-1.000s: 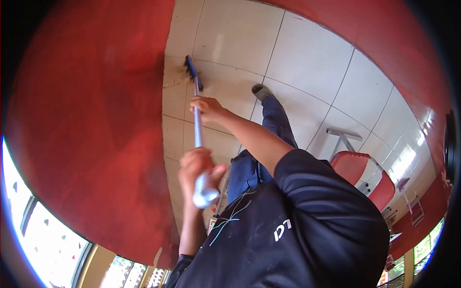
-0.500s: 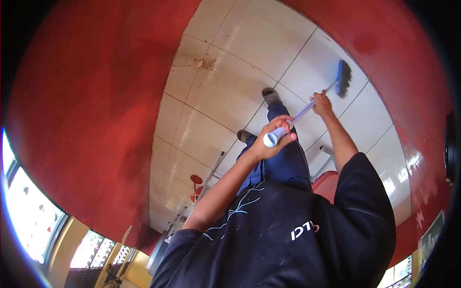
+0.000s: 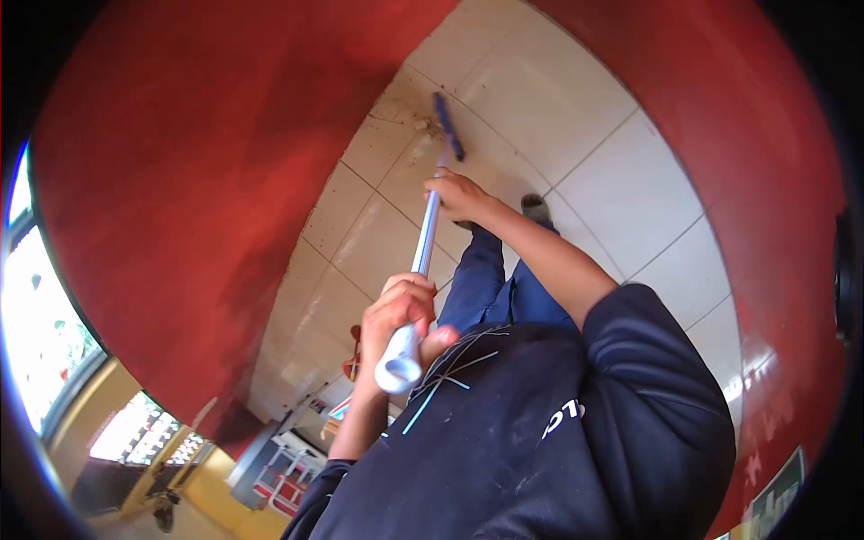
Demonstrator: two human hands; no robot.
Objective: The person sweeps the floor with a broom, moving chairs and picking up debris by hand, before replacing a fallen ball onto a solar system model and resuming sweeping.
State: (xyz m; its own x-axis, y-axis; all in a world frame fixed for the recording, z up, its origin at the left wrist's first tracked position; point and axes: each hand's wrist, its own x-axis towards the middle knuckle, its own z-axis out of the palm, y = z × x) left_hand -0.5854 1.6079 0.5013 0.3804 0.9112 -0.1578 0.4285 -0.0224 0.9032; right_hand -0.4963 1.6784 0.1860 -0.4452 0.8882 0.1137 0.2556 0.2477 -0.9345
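Note:
A broom [image 3: 426,236] with a pale tubular handle slants across the floor in front of my body. My left hand [image 3: 393,310] is closed round the upper handle, near its open, hollow end. Farther down, my right hand [image 3: 457,194] wraps round the handle. Beyond it, the blue-and-dark broom head [image 3: 448,126] rests on the tiles, slightly blurred. A small patch of brown dirt [image 3: 427,124] lies just left of the broom head, close to the red wall.
Red walls [image 3: 198,180] rise on both sides of the white tiled floor [image 3: 576,135]. My shoes [image 3: 536,209] stand behind the broom head. At lower left are a white metal rack [image 3: 279,472], a reddish item [image 3: 353,353] and windows [image 3: 49,333].
The broom head has swung from the right side of the floor to the left, beside the dirt. Both hands moved left with the handle, and my feet and view shifted.

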